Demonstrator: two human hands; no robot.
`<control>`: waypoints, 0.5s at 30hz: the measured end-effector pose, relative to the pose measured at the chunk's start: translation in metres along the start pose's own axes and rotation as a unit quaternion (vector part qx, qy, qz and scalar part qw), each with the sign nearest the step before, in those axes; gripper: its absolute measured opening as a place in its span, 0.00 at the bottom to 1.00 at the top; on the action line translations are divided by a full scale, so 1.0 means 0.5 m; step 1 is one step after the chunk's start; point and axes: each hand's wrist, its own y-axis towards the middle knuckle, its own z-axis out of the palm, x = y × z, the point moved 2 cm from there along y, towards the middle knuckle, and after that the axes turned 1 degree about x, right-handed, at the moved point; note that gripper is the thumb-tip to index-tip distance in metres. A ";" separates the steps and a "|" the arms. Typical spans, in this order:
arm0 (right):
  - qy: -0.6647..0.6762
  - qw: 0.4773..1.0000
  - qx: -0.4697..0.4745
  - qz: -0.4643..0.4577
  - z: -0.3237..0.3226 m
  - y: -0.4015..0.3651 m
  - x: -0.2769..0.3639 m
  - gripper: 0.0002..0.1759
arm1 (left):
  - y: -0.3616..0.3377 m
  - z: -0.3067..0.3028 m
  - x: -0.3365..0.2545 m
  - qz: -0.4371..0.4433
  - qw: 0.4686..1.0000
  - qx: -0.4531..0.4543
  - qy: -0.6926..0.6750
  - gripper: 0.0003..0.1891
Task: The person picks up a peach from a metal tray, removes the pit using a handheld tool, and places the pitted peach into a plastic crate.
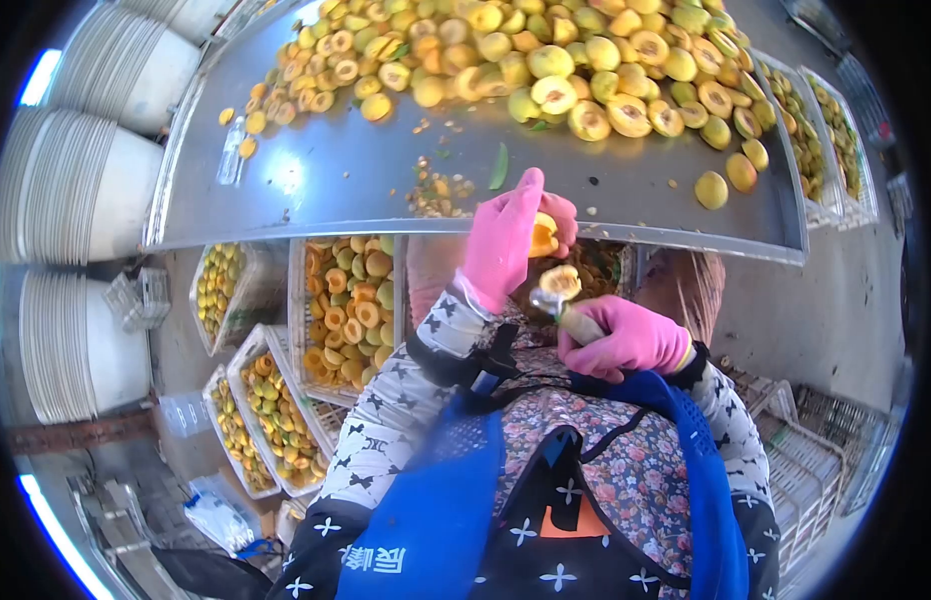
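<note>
My left hand (pixel 508 238), in a pink glove, is closed around a yellow peach half (pixel 544 236) just over the near edge of the metal table (pixel 346 205). Lower and to the right, my right hand (pixel 631 338), also gloved in pink, grips the thick handle of a pitting tool (pixel 583 325). Its metal end points up and left toward the left hand. At that end sits a pale, cut piece of peach (pixel 561 282), with a gap between it and the half in my left hand. Below both hands a container with brownish contents is partly hidden.
Many halved and whole peaches (pixel 551 62) are heaped on the table's far side. Small scraps (pixel 438 190) and a green leaf (pixel 500 167) lie nearer. A crate of peach halves (pixel 348 310) stands below the left edge. Stacked white tubs (pixel 81 185) are at left, empty-looking crates (pixel 801 460) at right.
</note>
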 end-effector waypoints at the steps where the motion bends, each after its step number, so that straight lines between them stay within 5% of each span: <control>1: -0.092 0.995 -0.019 0.015 -0.005 0.008 -0.016 0.09 | -0.004 -0.025 0.009 -0.018 0.998 -0.058 -0.020 0.29; 2: -0.366 0.923 -0.117 -0.032 -0.040 0.014 -0.094 0.11 | -0.013 -0.056 0.016 -0.033 0.996 -0.068 -0.043 0.28; 3: -0.603 0.766 -0.199 -0.096 -0.081 0.012 -0.177 0.13 | -0.023 -0.096 0.024 -0.043 0.993 -0.087 -0.064 0.27; 5: -0.599 0.773 -0.208 -0.037 -0.125 0.029 -0.191 0.18 | -0.047 -0.200 0.036 -0.046 0.982 -0.081 -0.162 0.24; 6: -0.463 0.858 -0.214 0.052 -0.142 0.043 -0.175 0.20 | -0.077 -0.255 0.048 -0.046 0.973 -0.083 -0.211 0.23; 7: -0.311 0.912 -0.209 0.165 -0.143 0.047 -0.136 0.22 | -0.111 -0.305 0.052 0.039 0.985 -0.166 -0.007 0.21; 9: -0.385 0.894 -0.199 0.113 -0.210 0.070 -0.252 0.21 | -0.200 -0.398 0.061 0.153 0.863 -0.262 0.403 0.17; 12: -0.471 0.870 -0.135 0.051 -0.265 0.083 -0.299 0.20 | -0.370 -0.632 0.207 0.049 0.872 -0.417 0.250 0.20; 15: -0.493 0.860 -0.125 0.039 -0.200 0.099 -0.247 0.19 | -0.494 -0.711 0.259 -0.097 0.838 -0.477 0.246 0.24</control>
